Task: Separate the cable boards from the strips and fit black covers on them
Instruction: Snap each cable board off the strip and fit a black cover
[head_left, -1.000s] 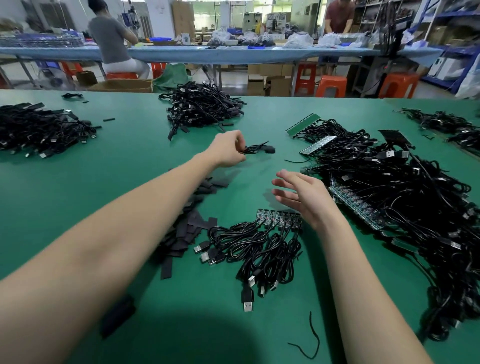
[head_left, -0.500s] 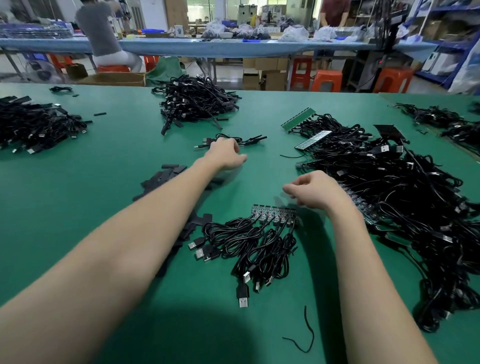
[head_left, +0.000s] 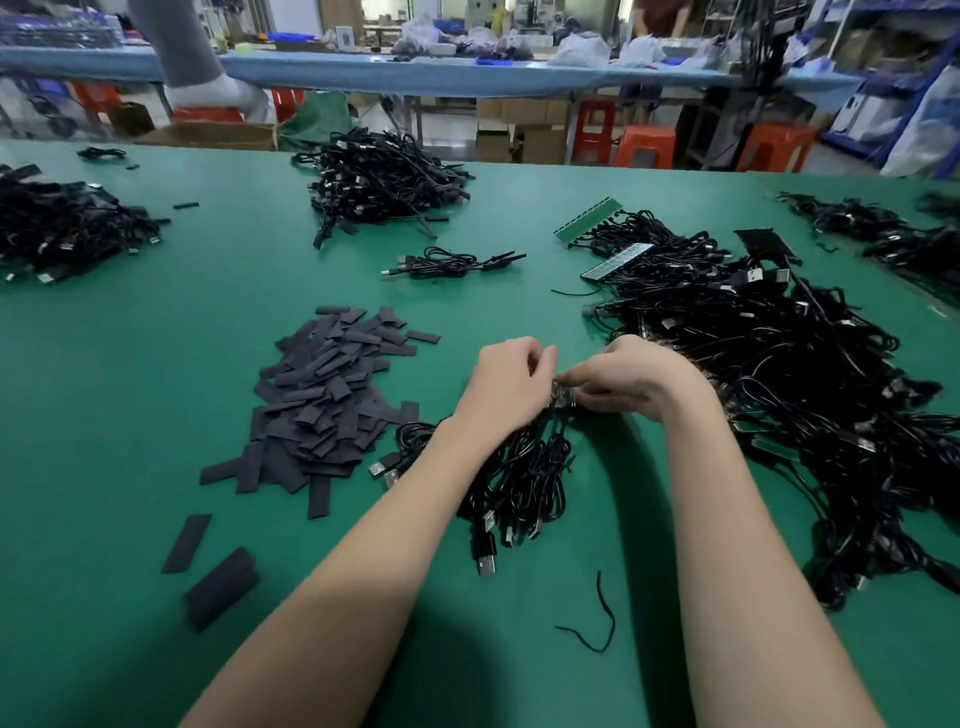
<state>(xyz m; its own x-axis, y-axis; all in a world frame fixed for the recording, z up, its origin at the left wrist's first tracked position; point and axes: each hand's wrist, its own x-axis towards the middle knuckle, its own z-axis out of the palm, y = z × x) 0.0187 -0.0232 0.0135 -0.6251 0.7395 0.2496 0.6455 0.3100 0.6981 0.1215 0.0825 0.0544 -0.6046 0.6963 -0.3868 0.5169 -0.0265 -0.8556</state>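
Together, two hands pinch one cable strip.

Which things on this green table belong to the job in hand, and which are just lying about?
In the job: left hand and right hand gripping the board strip; its attached cables; pile of black covers.

Lying about: loose black thread; far cable heap; single coiled cable.

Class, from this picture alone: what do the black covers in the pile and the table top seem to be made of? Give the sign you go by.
Black covers: probably soft matt plastic or rubber sleeving; flat, dull dark grey strips with no glare. Table top: looks like a smooth green mat, perhaps rubber or vinyl; even colour, faint sheen.
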